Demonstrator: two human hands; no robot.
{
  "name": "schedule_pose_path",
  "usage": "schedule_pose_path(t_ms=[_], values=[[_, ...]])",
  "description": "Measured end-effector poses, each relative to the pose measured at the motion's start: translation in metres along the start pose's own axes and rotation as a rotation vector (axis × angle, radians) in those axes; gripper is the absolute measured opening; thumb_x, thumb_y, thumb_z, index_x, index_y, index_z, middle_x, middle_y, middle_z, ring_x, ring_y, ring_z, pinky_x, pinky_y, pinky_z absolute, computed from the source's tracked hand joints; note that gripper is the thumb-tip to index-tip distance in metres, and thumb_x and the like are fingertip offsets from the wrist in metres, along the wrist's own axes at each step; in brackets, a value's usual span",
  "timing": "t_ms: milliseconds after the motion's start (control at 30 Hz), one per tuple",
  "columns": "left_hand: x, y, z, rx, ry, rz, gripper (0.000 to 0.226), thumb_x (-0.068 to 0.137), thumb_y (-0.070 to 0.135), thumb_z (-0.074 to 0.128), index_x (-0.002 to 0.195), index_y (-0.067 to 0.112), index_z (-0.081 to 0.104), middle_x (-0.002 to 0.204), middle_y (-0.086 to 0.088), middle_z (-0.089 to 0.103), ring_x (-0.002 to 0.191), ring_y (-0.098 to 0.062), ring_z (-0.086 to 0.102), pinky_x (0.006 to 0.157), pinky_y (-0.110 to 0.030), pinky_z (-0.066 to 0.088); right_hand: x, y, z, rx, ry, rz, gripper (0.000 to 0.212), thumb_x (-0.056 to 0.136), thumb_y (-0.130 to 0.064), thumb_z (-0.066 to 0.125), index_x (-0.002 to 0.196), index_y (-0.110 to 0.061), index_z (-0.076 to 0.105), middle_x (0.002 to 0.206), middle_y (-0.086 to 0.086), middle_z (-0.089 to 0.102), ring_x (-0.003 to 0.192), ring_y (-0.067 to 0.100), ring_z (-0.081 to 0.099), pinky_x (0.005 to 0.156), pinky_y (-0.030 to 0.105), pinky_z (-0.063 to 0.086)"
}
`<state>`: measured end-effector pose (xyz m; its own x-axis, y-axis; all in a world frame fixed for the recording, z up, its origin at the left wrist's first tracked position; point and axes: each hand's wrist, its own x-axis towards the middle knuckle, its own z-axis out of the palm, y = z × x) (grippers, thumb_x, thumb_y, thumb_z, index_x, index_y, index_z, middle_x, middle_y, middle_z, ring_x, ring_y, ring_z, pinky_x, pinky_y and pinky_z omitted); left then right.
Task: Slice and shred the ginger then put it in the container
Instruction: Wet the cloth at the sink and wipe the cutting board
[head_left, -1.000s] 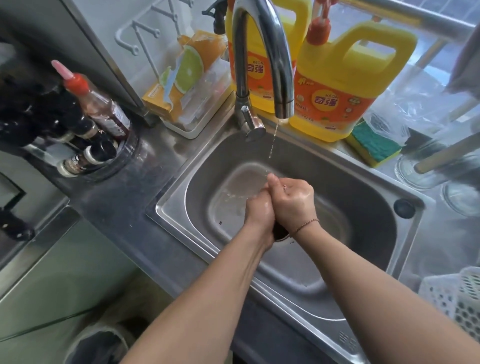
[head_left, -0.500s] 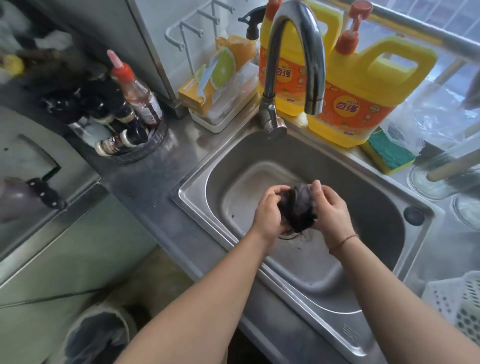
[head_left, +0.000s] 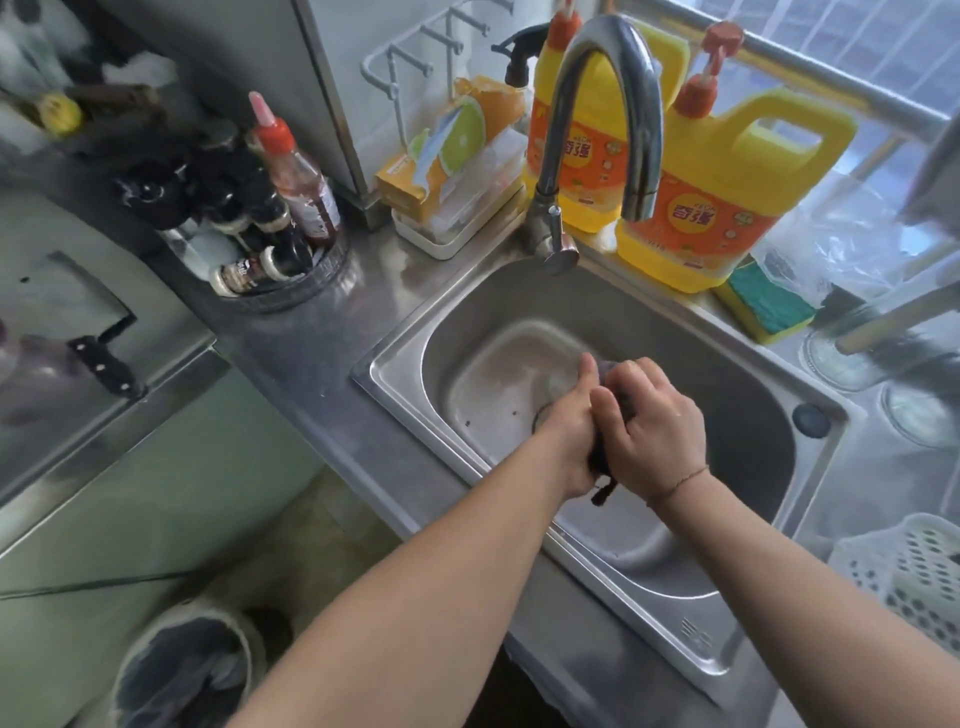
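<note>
Both hands clamp one dark cloth (head_left: 605, 467) over the sink (head_left: 395, 374): left hand (head_left: 569, 431) and right hand (head_left: 657, 436) closed on it, pressed together. No ginger or container visible; cleaver (head_left: 78, 322) lies well left.

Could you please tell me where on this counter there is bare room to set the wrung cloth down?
Bare steel lies on the counter between the condiment rack and the sink rim. The sink's left floor, ahead of the left hand, is also open. Behind the faucet it is crowded: detergent jugs, sponge, soap tray. Both hands grip the dark cloth.
</note>
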<state>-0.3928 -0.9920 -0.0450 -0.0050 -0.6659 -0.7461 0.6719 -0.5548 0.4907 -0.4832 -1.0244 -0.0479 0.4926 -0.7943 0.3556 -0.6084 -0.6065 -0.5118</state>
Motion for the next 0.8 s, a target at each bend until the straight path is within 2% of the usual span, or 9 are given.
schedule_pose_path(t_ms=[167,300,367,433,500,567,667,733,800], values=[[0.003,-0.01,0.008,0.12,0.051,-0.051,0.042,0.103,0.05,0.047,0.077,0.021,0.06,0.061,0.003,0.063,0.054,-0.012,0.063,0.046,-0.02,0.049,0.002,0.004,0.001,0.106,0.055,0.04,0.048,0.092,-0.039,0.046,0.051,-0.016,0.039,0.048,-0.009,0.029,0.044,0.019,0.034,0.045,0.029,0.036],[0.006,-0.009,0.018,0.184,0.18,0.136,0.044,0.1,0.047,0.047,0.07,0.016,0.058,0.059,-0.005,0.056,0.048,-0.02,0.054,0.041,-0.023,0.039,0.011,0.001,0.0,0.25,0.065,0.371,0.056,0.09,-0.033,0.052,0.042,-0.019,0.028,0.034,0.0,0.025,0.039,0.012,0.032,0.043,0.017,0.024],[0.012,-0.006,0.023,0.405,0.298,0.317,0.052,0.094,0.049,0.043,0.086,0.005,0.069,0.085,-0.019,0.071,0.079,-0.035,0.067,0.064,-0.04,0.057,0.016,0.009,0.002,0.333,0.076,0.574,0.062,0.092,-0.029,0.055,0.035,-0.016,0.033,0.031,-0.003,0.032,0.037,0.009,0.034,0.044,0.018,0.028],[0.006,-0.004,0.029,0.595,0.311,0.434,0.055,0.101,0.047,0.038,0.105,0.003,0.073,0.111,-0.024,0.071,0.106,-0.038,0.064,0.093,-0.046,0.052,0.022,0.02,0.0,0.453,0.046,0.798,0.057,0.09,-0.035,0.056,0.038,-0.012,0.051,0.037,-0.008,0.045,0.042,0.005,0.045,0.051,0.03,0.044],[0.001,-0.01,0.026,0.686,0.233,0.437,0.051,0.107,0.042,0.035,0.113,0.005,0.07,0.118,-0.023,0.068,0.112,-0.037,0.061,0.096,-0.044,0.048,0.025,0.025,-0.004,0.522,-0.02,1.008,0.053,0.089,-0.046,0.054,0.05,-0.011,0.06,0.061,0.004,0.061,0.066,0.023,0.062,0.068,0.041,0.054],[-0.003,-0.018,0.02,0.62,0.16,0.382,0.041,0.107,0.04,0.037,0.111,0.009,0.064,0.119,-0.02,0.065,0.114,-0.038,0.059,0.096,-0.048,0.047,0.027,0.027,-0.01,0.528,-0.02,1.008,0.056,0.092,-0.056,0.047,0.056,-0.014,0.057,0.067,0.006,0.059,0.072,0.026,0.06,0.072,0.036,0.05],[-0.011,-0.019,-0.001,0.359,0.084,0.325,0.018,0.089,0.028,0.045,0.099,0.02,0.057,0.107,-0.016,0.061,0.108,-0.034,0.06,0.092,-0.043,0.052,0.016,0.022,-0.019,0.864,-0.094,0.892,0.064,0.078,-0.076,0.044,0.079,-0.015,0.063,0.08,0.006,0.065,0.079,0.02,0.062,0.079,0.034,0.051],[-0.022,-0.014,-0.021,0.361,0.104,0.433,0.027,0.081,0.01,0.05,0.102,0.021,0.061,0.096,-0.005,0.061,0.091,-0.02,0.059,0.078,-0.023,0.051,0.003,0.016,-0.019,1.038,-0.308,0.751,0.068,0.067,-0.063,0.071,0.106,-0.007,0.063,0.099,0.012,0.068,0.09,0.023,0.066,0.077,0.032,0.055],[-0.037,-0.009,-0.049,0.363,0.215,0.575,0.034,0.065,0.004,0.057,0.091,0.024,0.065,0.087,0.003,0.062,0.083,-0.012,0.058,0.07,-0.016,0.047,-0.003,0.004,-0.011,1.068,-0.373,0.666,0.059,0.066,-0.03,0.083,0.114,-0.005,0.061,0.1,0.013,0.07,0.088,0.022,0.069,0.072,0.029,0.057]])
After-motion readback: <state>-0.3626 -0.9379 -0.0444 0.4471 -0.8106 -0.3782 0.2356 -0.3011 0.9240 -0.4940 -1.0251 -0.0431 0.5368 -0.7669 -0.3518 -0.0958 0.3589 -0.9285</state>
